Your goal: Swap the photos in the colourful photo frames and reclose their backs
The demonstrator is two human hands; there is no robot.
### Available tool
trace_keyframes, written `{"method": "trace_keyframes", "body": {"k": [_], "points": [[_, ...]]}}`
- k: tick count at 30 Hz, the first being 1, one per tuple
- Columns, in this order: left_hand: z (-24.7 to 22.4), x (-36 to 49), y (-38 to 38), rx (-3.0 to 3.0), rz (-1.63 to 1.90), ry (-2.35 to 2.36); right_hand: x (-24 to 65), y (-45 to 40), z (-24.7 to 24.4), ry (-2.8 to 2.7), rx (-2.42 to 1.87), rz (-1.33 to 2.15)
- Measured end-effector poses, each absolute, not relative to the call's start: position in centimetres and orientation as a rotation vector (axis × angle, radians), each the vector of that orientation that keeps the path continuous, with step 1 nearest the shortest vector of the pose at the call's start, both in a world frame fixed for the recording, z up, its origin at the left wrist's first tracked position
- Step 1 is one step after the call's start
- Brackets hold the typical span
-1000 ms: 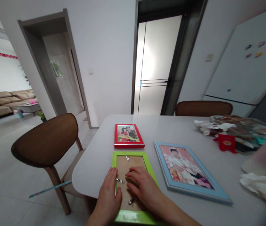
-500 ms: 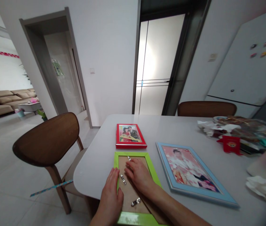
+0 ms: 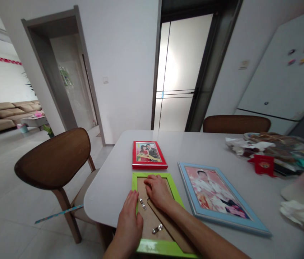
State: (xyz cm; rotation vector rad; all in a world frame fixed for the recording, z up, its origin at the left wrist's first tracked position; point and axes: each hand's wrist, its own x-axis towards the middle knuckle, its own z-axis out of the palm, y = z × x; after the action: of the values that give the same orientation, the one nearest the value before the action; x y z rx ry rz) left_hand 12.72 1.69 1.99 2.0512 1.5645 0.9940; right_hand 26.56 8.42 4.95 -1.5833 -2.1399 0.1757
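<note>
Green frame (image 3: 156,246), back side up on the white table (image 3: 106,196)
Left hand (image 3: 129,220) lies open along its left edge; right hand (image 3: 157,191) is curled over the backing (image 3: 150,219) up top, can't tell if it's pinching anything.

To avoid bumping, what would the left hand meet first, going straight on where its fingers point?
Past the green frame it touches, the left hand would probably meet the red frame first; hand height is unclear.
</note>
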Motion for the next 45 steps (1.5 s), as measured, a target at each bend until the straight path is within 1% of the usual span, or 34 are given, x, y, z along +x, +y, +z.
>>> {"method": "trace_keyframes", "body": {"k": [4, 8, 12, 14, 20, 24, 27, 31, 38, 45], "points": [[2.0, 12.7, 1.8, 2.069, 0.990, 1.572, 26.7, 8.2, 5.4, -2.174, -1.510, 0.225], [1.9, 12.6, 2.0, 2.056, 1.014, 1.575, 28.2, 5.9, 6.4, -2.198, -1.424, 0.295], [1.8, 12.6, 2.3, 2.023, 1.034, 1.582, 29.9, 2.3, 7.1, -2.309, -1.260, 0.518], [1.7, 12.8, 2.4, 2.009, 1.041, 1.581, 30.0, 1.2, 7.0, -2.351, -1.222, 0.561], [1.7, 13.0, 2.6, 1.971, 1.073, 1.575, 29.7, 1.1, 6.2, -2.269, -1.319, 0.484], [1.7, 13.0, 2.5, 1.927, 1.093, 1.578, 31.0, 0.8, 6.0, -2.146, -1.572, 0.423], [1.7, 13.0, 2.5, 1.885, 1.102, 1.571, 31.4, 0.4, 5.7, -2.133, -1.653, 0.410], [2.0, 13.0, 2.5, 1.821, 1.106, 1.549, 31.1, 0.5, 6.1, -2.074, -1.639, 0.439], [4.0, 13.3, 2.5, 1.622, 1.164, 1.439, 31.2, 1.0, 8.8, -2.048, -1.635, 0.427], [6.0, 12.6, 2.7, 1.335, 1.250, 1.286, 29.9, 0.2, 10.4, -2.039, -1.386, 0.376]]}}
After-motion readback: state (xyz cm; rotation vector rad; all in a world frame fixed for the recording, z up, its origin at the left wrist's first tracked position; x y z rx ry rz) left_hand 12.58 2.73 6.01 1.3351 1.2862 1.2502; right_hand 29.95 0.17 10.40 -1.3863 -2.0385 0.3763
